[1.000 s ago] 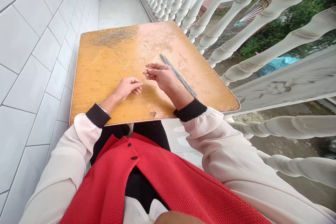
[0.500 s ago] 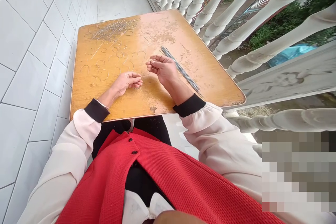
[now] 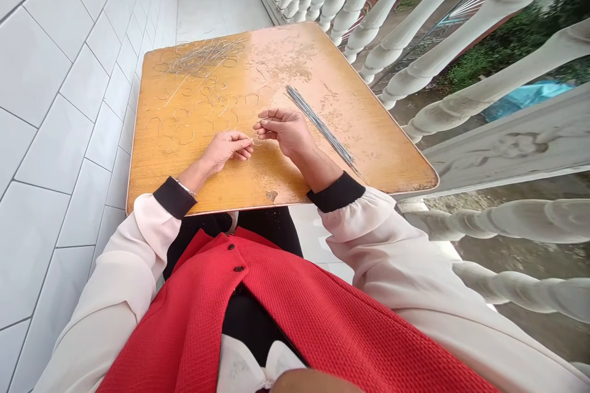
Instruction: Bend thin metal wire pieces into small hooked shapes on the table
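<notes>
Work with the left hand (image 3: 228, 148) and the right hand (image 3: 289, 131) near each other over the worn orange-brown wooden counter (image 3: 387, 156), thumb and fingers pinched together on both; cannot tell whether on anything, too fine to make out. Grip lightly but surely, right at the tips, to stop anything so thin from slipping or springing. Steer clear of the curved silvery wire pieces (image 3: 217, 99) scattered ahead and leftward, the tangled grey wire pile (image 3: 203, 56) beyond, and the straight grey metal wire bundle (image 3: 321, 127) just right of the right hand.
</notes>
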Demonstrator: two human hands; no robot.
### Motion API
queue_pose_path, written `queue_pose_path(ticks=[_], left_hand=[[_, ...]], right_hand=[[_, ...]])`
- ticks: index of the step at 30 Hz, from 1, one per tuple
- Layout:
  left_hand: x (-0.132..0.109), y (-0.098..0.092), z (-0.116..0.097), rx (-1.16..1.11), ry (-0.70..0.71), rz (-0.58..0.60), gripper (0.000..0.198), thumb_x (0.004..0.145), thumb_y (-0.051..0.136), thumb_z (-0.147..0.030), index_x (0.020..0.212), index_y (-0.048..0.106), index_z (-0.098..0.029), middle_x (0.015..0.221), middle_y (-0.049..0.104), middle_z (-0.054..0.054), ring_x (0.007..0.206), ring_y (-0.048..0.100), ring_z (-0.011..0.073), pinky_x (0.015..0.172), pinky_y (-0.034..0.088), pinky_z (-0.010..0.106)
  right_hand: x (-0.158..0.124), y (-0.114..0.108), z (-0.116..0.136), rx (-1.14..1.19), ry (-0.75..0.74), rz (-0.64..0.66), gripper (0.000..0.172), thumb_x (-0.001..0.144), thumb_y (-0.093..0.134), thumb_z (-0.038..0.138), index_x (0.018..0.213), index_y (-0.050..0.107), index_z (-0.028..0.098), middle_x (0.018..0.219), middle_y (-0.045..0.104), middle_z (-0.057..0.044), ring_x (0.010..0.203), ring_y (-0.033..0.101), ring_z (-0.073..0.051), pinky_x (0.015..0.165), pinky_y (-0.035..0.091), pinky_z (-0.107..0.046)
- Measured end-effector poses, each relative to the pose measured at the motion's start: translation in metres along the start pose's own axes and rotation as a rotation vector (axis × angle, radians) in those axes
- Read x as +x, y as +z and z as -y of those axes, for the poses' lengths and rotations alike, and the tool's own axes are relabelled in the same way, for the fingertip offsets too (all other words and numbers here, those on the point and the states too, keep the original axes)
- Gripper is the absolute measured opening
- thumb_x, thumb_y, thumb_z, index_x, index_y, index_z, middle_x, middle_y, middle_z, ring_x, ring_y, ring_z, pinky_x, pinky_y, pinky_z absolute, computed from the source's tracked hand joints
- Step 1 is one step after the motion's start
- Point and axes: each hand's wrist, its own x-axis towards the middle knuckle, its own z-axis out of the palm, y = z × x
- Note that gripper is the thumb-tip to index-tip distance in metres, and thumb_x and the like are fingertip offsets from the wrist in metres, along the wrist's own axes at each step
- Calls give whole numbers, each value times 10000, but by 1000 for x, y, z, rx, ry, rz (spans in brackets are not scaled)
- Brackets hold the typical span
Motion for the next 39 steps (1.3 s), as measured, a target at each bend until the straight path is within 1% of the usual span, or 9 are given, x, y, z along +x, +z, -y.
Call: queue_pose_path(ticks=[7, 11, 16, 21, 25, 30, 33, 37, 39], left_hand=[[0, 2, 3, 86, 8, 9, 188, 974, 619, -106, 787, 617, -116, 632, 667, -31, 522, 614, 45, 571, 463, 184], [-1, 0, 1, 125, -4, -6, 77, 947, 615, -41, 932, 625, -116, 642, 669, -45, 522, 622, 47, 564, 459, 179], [1, -3, 1, 234, 15, -67, 261, 875, 633, 32, 1089, 614, -116, 628, 636, -70, 535, 624, 59, 559, 456, 187], [1, -4, 2, 262, 36, -82, 254, 895, 568, 30, 1089, 618, -126, 689, 650, -57, 553, 626, 45, 573, 454, 173], [1, -5, -1, 239, 37, -139, 222, 942, 500, 11, 1063, 622, -130, 719, 644, -47, 540, 613, 35, 568, 458, 165], [6, -8, 2, 228, 54, -165, 147, 977, 522, -76, 1061, 630, -130, 753, 641, -34, 544, 600, 41, 551, 463, 171], [9, -8, 9, 368, 157, -107, 113, 940, 605, -108, 1028, 670, -137, 808, 676, -10, 563, 600, 54, 583, 471, 191], [8, -7, 16, 797, 501, -54, 41, 865, 720, -136, 887, 744, -160, 875, 713, 37, 749, 637, 129, 784, 497, 274], [8, -7, 17, 943, 583, -18, 124, 870, 672, -96, 867, 765, -177, 874, 713, 48, 832, 645, 167, 835, 487, 299]], right_hand=[[-1, -3, 3, -37, -19, -51, 155, 838, 676, 43, 897, 663, 186, 739, 716, 2, 607, 629, -86, 686, 579, -231], [-3, -4, 5, -62, -46, -95, 130, 865, 689, 84, 918, 657, 199, 757, 717, 8, 637, 643, -89, 713, 598, -243], [-2, -5, 7, -61, -23, -104, 150, 894, 641, 36, 905, 670, 182, 748, 709, 1, 617, 633, -83, 707, 585, -235], [1, -6, 5, -48, -7, -108, 171, 894, 642, 7, 934, 686, 167, 747, 720, -23, 622, 650, -107, 715, 584, -270], [2, -5, 3, -96, 16, -77, 214, 847, 706, 6, 976, 673, 174, 710, 714, -15, 608, 652, -118, 680, 569, -268], [3, -1, 1, -100, 22, -51, 231, 813, 684, 1, 966, 664, 173, 692, 725, 1, 556, 615, -89, 599, 524, -221], [3, 1, 0, -99, 15, -54, 247, 793, 657, -18, 950, 656, 174, 663, 716, 17, 532, 605, -76, 540, 480, -186], [1, 5, 1, -96, 1, -65, 270, 786, 630, -27, 965, 646, 174, 645, 711, 32, 518, 595, -68, 514, 461, -168], [0, 7, 2, -82, -11, -70, 272, 798, 600, -34, 970, 645, 171, 640, 708, 35, 521, 594, -65, 515, 462, -166]])
